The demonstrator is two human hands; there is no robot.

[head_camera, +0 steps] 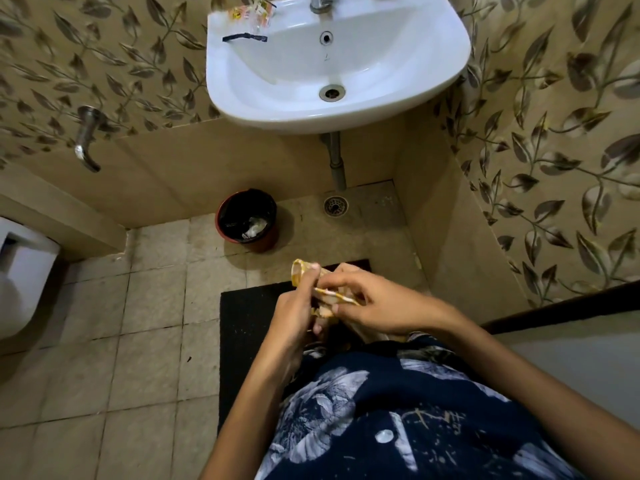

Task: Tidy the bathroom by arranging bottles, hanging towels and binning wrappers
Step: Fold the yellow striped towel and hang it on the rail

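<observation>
Floor (104, 323): tiled and carrying a black mat (242, 327) under the person; both hands are working above the mat's 12 o'clock edge.
Sink (346, 109): hanging on the wall at 12 o'clock from the hands; more wrappers (251, 12) are lying on its rim at its 11 o'clock corner, with a dark strip (244, 37) just below them.
Bin (247, 220): standing on the floor at 11 o'clock from the hands, near but apart from them, black liner open, some scraps already lying inside.
Right hand (377, 306): fingers (346, 282) curling narrow and pinching the yellow wrapper (332, 296) from its 3 o'clock side.
Left hand (294, 306): thumb and fingers closing on the same wrapper from its 9 o'clock side, one loose end poking up past the thumb toward 11 o'clock.
Wrapper position: held between the two hands, the middle crossing between the fingertips, well above the mat and not over the bin.
Step in hand: seemingly crumpling the wrapper small before binning it.
Doing it well: squeezing the loose 11 o'clock end inward so nothing is trailing, passing the wad to one hand, then carrying it toward 11 o'clock until it is directly over the bin's opening before letting go; dropping from low over the rim is probably keeping a light wrapper from drifting onto the floor.
Left to do: the wrappers on the sink are looking like the next pickup.
</observation>
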